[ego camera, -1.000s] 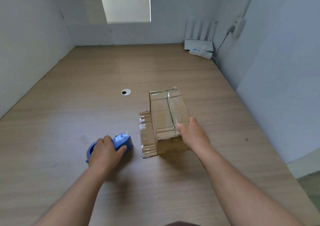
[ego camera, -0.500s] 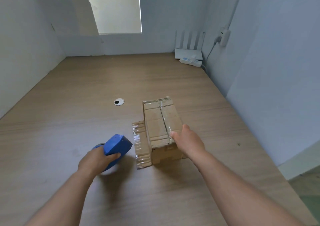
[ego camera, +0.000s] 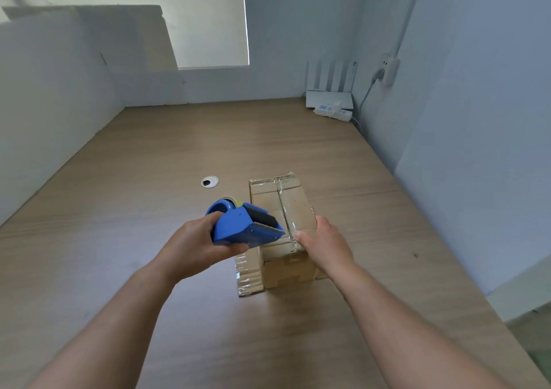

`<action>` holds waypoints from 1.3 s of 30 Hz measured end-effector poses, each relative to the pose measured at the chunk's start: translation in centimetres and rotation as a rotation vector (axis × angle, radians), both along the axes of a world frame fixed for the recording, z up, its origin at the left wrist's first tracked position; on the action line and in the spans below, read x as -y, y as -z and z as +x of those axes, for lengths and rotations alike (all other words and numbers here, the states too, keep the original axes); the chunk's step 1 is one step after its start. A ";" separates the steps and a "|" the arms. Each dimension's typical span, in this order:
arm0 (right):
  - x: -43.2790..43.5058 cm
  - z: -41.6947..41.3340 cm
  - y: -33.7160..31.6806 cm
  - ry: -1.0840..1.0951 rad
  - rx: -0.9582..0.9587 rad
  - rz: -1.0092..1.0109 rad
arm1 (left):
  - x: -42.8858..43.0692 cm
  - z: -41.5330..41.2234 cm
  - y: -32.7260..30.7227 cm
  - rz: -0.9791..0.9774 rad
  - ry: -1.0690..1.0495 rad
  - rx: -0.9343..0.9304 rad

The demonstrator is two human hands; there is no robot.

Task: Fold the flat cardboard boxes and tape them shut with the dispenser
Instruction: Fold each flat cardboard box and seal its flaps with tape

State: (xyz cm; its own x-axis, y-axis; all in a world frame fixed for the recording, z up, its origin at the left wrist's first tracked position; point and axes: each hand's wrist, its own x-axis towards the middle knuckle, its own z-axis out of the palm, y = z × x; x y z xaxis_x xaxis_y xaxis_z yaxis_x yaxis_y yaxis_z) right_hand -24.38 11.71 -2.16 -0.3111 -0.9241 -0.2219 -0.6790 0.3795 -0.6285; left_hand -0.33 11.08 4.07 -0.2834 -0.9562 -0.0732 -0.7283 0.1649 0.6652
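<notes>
While the head view is the only one available, it shows every part that matters. The cardboard box (ego camera: 293, 206) stands closed on the tabletop (ego camera: 143, 186), just ahead of both hands and slightly right of centre. Its long axis runs away from the person, and a strip of clear tape (ego camera: 282, 206) lies along the top seam on that same axis.

The right hand (ego camera: 326, 247) grips the near right corner of the box, with the thumb pressed on the near end of the tape strip. The left hand (ego camera: 195, 245) is wrapped round the blue tape dispenser (ego camera: 235, 229) and holds it raised off the tabletop, just left of the box. The serrated blade (ego camera: 268, 227) faces the box and sits close to the right thumb. The left hand is therefore the working hand and the right hand is the brace. In judgement, the next move turns on bringing the blade end across to the near end of the seam.

A flattened, tape-covered cardboard piece (ego camera: 247, 278) lies against the near left side of the box, below the dispenser. A cable grommet (ego camera: 210, 181) sits further back to the left. A white router (ego camera: 329, 98) and a power strip (ego camera: 332, 111) lie in the far right corner, well apart. Nothing stands between the dispenser and the box top.
</notes>
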 end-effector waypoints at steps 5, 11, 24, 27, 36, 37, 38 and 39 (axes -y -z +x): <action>0.0 -1.0 -1.0 -0.031 0.015 -0.054 | -0.3 0.0 -0.4 0.022 0.036 -0.016; -1.7 -0.6 -5.6 -0.278 0.385 -0.441 | -0.3 -0.1 -1.2 0.053 0.062 -0.079; -2.3 0.9 -7.0 -0.210 0.569 -0.578 | -0.8 -0.7 -3.1 0.124 0.089 -0.175; -2.7 1.0 -7.2 -0.172 0.613 -0.539 | -0.7 -0.1 -4.2 0.153 0.061 -0.227; -3.6 -3.6 -5.2 0.158 0.631 -0.350 | -0.8 5.0 -4.7 0.309 -0.018 -0.053; -3.6 -3.5 -4.6 0.167 0.615 -0.326 | -0.8 4.8 -4.4 0.334 -0.020 -0.022; -3.7 -3.4 -4.0 0.178 0.589 -0.305 | -0.7 4.6 -4.0 0.352 -0.022 0.003; -3.8 -3.3 -3.4 0.188 0.560 -0.283 | -0.5 4.5 -3.7 0.364 -0.022 0.024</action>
State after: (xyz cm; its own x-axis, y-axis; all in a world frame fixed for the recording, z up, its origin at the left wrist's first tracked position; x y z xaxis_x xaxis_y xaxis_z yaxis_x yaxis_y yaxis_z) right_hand -27.66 15.52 1.23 -0.3812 -0.9117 -0.1534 -0.1581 0.2277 -0.9608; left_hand 4.17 11.61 7.77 -0.2574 -0.8721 -0.4161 -0.7454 -0.0948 0.6599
